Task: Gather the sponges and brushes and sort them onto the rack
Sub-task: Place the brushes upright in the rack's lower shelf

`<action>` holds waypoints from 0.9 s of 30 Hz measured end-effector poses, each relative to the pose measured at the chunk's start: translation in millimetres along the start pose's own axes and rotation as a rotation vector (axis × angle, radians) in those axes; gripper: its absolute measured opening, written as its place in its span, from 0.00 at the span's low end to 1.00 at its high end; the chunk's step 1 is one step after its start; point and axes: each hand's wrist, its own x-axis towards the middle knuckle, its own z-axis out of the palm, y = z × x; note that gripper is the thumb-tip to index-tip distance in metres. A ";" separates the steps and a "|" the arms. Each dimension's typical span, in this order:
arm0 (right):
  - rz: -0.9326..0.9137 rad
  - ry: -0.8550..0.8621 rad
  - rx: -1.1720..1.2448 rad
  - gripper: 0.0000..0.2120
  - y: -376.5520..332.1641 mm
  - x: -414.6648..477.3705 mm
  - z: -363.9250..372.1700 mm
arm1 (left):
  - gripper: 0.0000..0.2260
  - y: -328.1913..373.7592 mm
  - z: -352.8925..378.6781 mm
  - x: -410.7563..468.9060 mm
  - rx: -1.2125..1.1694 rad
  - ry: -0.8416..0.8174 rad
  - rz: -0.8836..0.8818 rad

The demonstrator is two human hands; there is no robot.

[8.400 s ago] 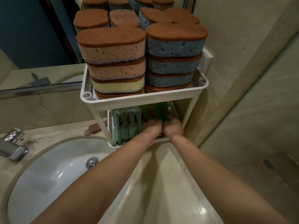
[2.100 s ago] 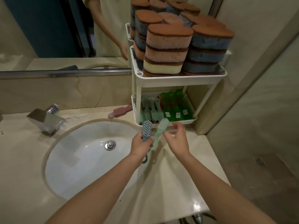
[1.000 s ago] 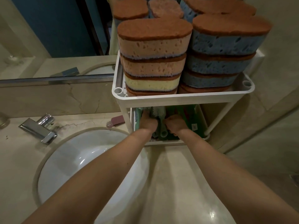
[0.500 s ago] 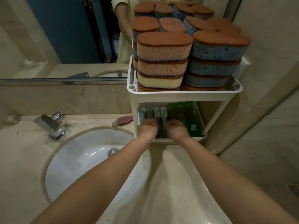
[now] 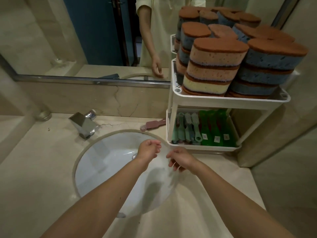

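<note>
**A:** How are the hands placed?

**B:** Both forearms reach in from the bottom edge. The left hand [image 5: 148,151] hovers over the far side of the sink [image 5: 106,162], fingers loosely curled, palm down. The right hand [image 5: 181,159] hangs beside it at about 3 o'clock, over the basin's right rim, fingers drooping.

**A:** Holding anything?

**B:** No. Both are slack and half open, with nothing in them and not touching each other or the counter [image 5: 37,177].

**A:** And the task's things?

**B:** The white rack [image 5: 228,101] stands at 1 o'clock from the hands, against the wall. Its upper tier carries the sponges [image 5: 217,66] in stacks: orange and yellow on the left, blue on the right. In the lower tier lie the pale teal brushes [image 5: 187,129] on the left, the green brushes [image 5: 214,129] on the right, all lengthwise. A pink brush [image 5: 152,125] lies on the counter at 12 o'clock from the left hand, just left of the rack, behind the sink.

**A:** What has changed?

**B:** Half a second ago both hands were inside the lower tier, on the teal brushes. They have drawn back towards the body and out over the basin. Two seconds ago each hand was on a brush; those now lie in the tier. The pink brush has stayed put.
</note>
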 end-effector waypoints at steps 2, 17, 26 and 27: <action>0.008 -0.061 -0.009 0.10 -8.0 6.5 15.9 | 0.10 1.1 -18.1 6.9 0.001 0.006 -0.015; -0.271 0.238 -0.462 0.24 -88.5 121.0 55.7 | 0.11 15.9 -88.3 94.9 -0.076 0.005 -0.118; -0.197 0.350 -0.916 0.30 -83.7 177.5 54.0 | 0.10 6.0 -77.9 141.4 -0.110 -0.002 -0.218; -0.204 0.346 -0.929 0.28 -81.5 181.2 55.3 | 0.10 4.5 -76.5 144.1 -0.119 0.002 -0.226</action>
